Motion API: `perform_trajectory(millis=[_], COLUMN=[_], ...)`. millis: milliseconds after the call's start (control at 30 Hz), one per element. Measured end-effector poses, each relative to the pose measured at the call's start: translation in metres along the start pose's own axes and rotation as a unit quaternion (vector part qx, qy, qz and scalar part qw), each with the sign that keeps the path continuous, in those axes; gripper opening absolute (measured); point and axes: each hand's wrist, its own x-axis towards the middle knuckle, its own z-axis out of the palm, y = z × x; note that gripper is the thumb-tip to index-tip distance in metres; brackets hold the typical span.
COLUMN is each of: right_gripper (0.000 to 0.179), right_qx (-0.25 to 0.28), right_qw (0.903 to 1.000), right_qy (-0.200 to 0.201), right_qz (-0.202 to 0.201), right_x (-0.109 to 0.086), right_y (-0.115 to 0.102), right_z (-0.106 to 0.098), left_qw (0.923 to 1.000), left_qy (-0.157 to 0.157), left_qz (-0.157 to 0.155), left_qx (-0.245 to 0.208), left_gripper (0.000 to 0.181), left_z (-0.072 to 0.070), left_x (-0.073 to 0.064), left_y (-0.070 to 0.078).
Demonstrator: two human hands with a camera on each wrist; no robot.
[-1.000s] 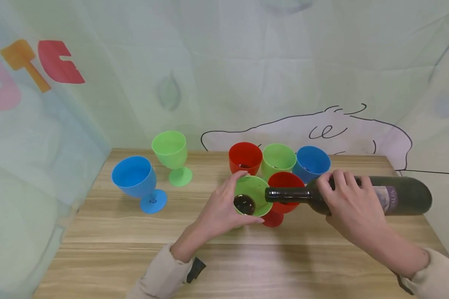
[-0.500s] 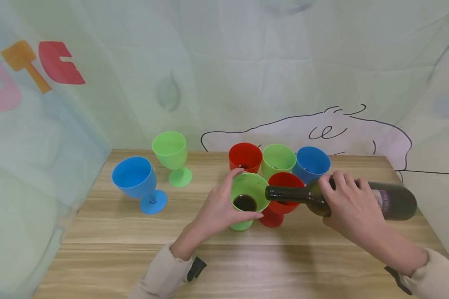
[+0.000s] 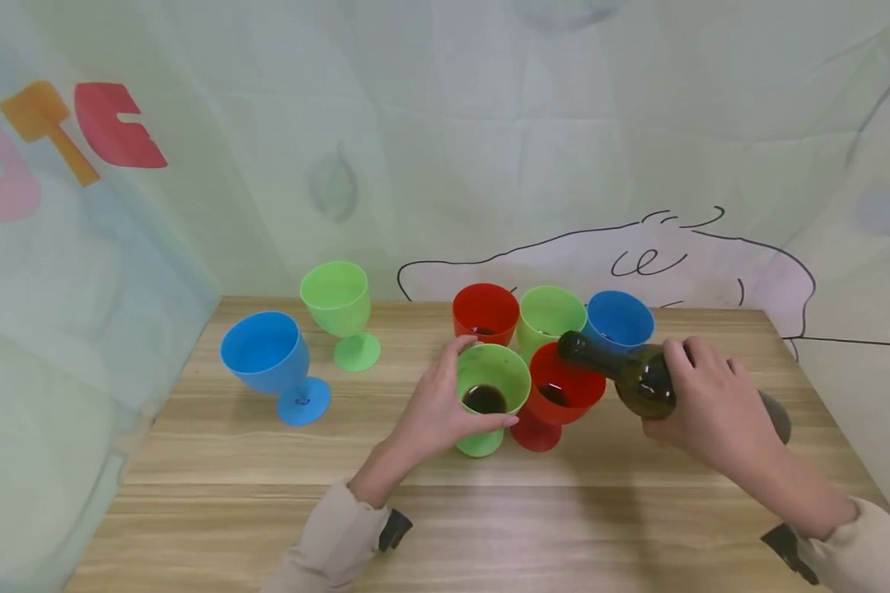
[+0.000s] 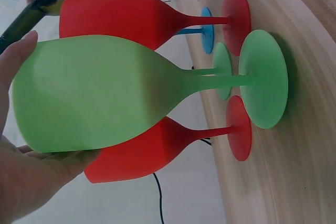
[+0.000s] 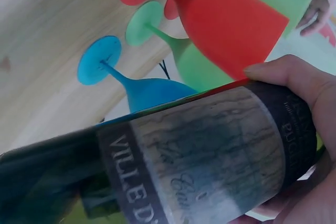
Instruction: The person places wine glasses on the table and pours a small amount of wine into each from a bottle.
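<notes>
My left hand (image 3: pixel 433 408) holds a green plastic goblet (image 3: pixel 500 369) by the bowl, thumb and fingers around its sides. Dark liquid lies in the bottom of that goblet, and its foot (image 4: pixel 268 80) is down at the tabletop. My right hand (image 3: pixel 723 412) grips a dark green wine bottle (image 3: pixel 644 383) around the body, with its neck raised toward the upper left. The bottle's mouth overlaps the back rim of a red goblet (image 3: pixel 567 399) that also contains dark liquid. In the right wrist view the bottle's paper label (image 5: pixel 210 150) faces the camera.
Behind stand a red goblet (image 3: pixel 485 309), a green goblet (image 3: pixel 552 313) and a blue goblet (image 3: pixel 619 317). A second blue goblet (image 3: pixel 267 354) and another green goblet (image 3: pixel 339 301) stand at the left of the wooden table (image 3: pixel 230 511). A printed cloth (image 3: pixel 445 148) hangs behind.
The bottle, level at the green goblet's rim before, has its neck lifted and drawn right, its base lowered. The green goblet has gone from tilted to upright, with my left hand still holding it.
</notes>
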Motion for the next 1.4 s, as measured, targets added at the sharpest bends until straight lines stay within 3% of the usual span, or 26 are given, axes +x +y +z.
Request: perform_trajectory(millis=[200,500,800,933,1400], right_gripper=[0.067,0.069,0.076,0.080,0.081], right_qx=[0.079,0.179,0.212,0.218,0.231], right_qw=[0.9954,0.9767,0.9585,0.9551,0.9450], right_qy=[0.022,0.042,0.033,0.024,0.013], right_qz=[0.050,0.112,0.187,0.199,0.231], right_x=[-0.004,-0.009,-0.015,-0.016,-0.020], right_y=[0.012,0.026,0.038,0.043,0.050], right_z=[0.005,0.017,0.025,0.030,0.037], left_qw=[0.9999,0.9996,0.9999,0.9999,0.9998], left_qy=[-0.001,-0.006,-0.006,-0.003,-0.007], left_qz=[-0.011,-0.024,-0.006,0.010,0.017], left_qx=[0.003,0.012,0.011,0.010,0.004], left_gripper=[0.092,0.092,0.092,0.091,0.094], left_z=[0.004,0.005,0.005,0.004,0.004], left_x=[0.003,0.008,0.009,0.008,0.006], left_y=[-0.005,-0.007,-0.008,-0.007,-0.010])
